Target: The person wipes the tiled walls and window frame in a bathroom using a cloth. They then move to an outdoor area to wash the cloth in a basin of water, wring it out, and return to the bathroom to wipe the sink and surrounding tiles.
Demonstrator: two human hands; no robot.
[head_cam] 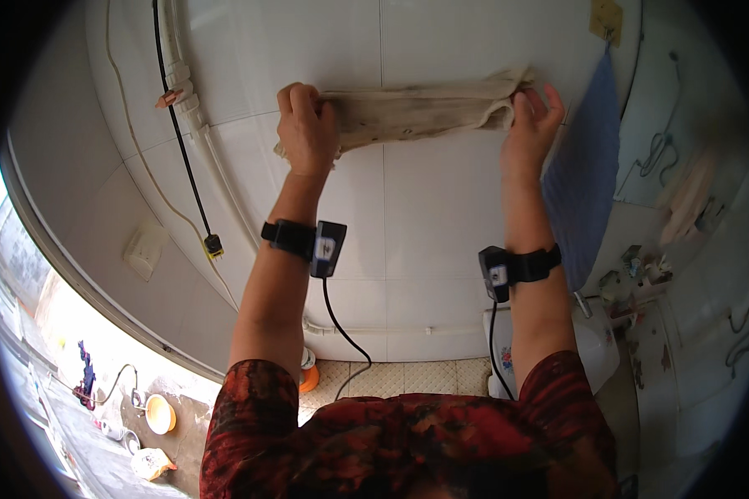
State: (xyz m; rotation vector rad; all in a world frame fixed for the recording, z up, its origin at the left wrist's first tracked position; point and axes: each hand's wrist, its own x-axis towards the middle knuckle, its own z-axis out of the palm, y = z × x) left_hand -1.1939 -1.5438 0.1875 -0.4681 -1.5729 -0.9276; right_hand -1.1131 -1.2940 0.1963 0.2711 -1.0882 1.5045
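Observation:
A worn beige cloth with dark stains is stretched sideways in front of the white tiled wall. My left hand grips its left end, and a frayed corner hangs below the fingers. At the other end, my right hand pinches the cloth between thumb and fingers, where its edge folds into a loop. Whether the cloth touches the wall I cannot tell. Both forearms are raised, each with a black strapped device on it.
A blue towel hangs from a hook just right of my right arm. White pipes with a red valve handle and a dangling black plug are on the left. Below right is a white washbasin. An orange container stands on the floor.

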